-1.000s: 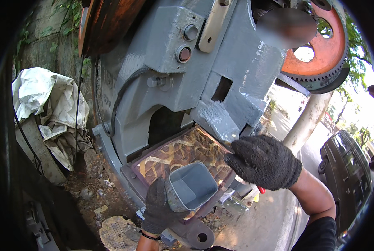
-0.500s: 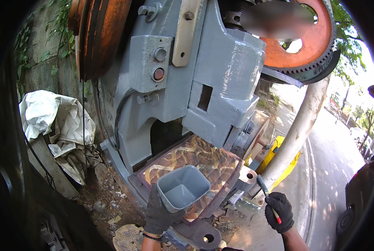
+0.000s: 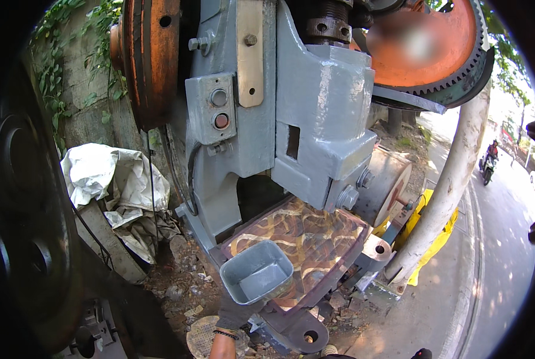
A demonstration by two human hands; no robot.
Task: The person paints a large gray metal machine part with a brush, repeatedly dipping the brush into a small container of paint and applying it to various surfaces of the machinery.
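Observation:
My left hand (image 3: 236, 313), in a dark glove with a beaded bracelet at the wrist, grips a grey rectangular tub (image 3: 257, 272) from below and its near side. The tub is tilted, its open top facing me, with grey paint-like coating inside. It hangs over the near left part of the machine's bed (image 3: 315, 230), which is covered by a brown patterned sheet. At the lower edge only a small dark tip shows, perhaps my right hand (image 3: 422, 354); its fingers are hidden, and no brush is clearly visible.
A big grey-coated machine (image 3: 321, 107) with a push-button box (image 3: 212, 110) fills the middle. Orange wheels (image 3: 151, 66) flank it. A white sheet (image 3: 109, 173) lies at left. A pale trunk (image 3: 459, 161) and yellow cloth (image 3: 432, 239) stand right. A motorcycle rider (image 3: 489, 161) is on the road.
My right hand, which held a paintbrush with a red-tipped handle, has dropped to the lower edge or out of view. The view has turned; the tub stays in my left hand. A motorcycle has appeared.

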